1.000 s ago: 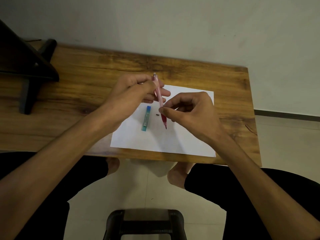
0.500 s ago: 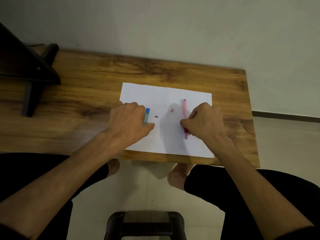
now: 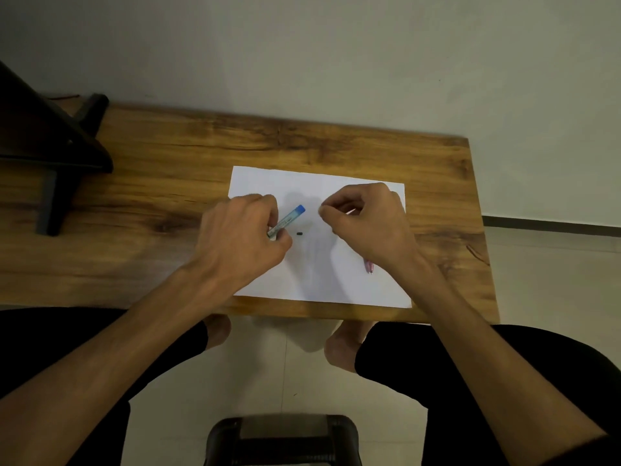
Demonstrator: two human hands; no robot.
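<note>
Wooden table (image 3: pixel 168 163), white paper (image 3: pixel 336 287) on it. At nine o'clock on the paper, the left hand (image 3: pixel 238 237) clasps a blue-capped tube (image 3: pixel 289 218) in its fingers. At three o'clock, the right hand (image 3: pixel 369 223) curls in a pinch; I cannot tell on what. I'd uncap low over the paper.

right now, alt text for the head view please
A person's left hand grips a blue-capped tube over a white sheet on a wooden table; the right hand is curled beside it. A small dark piece lies between them, and a pink pen tip shows under the right wrist.
</note>
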